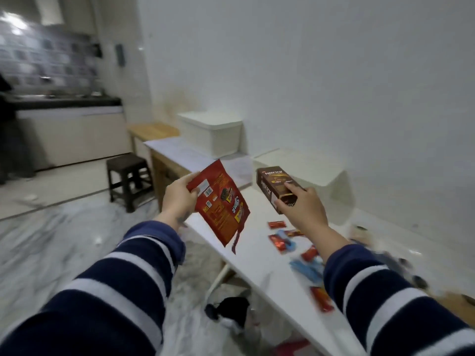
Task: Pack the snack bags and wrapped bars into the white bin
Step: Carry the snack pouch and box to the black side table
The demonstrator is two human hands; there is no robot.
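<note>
My left hand (178, 199) grips a red snack bag (221, 205) by its upper edge and holds it in the air off the table's left edge. My right hand (302, 206) holds a brown snack box (273, 186) above the table, fingers curled round its near end. Several small red wrapped bars (279, 241) and blue ones (307, 269) lie scattered on the white table (257, 253) below my right arm. An open white bin (303, 167) stands at the wall just beyond the box. A second white bin (212, 132) with a lid sits farther back.
A dark stool (128, 179) stands on the floor to the left of the table. A wooden bench (153, 131) lies behind it. Dark items (228, 310) sit on the floor under the table. The white wall runs along the table's far side.
</note>
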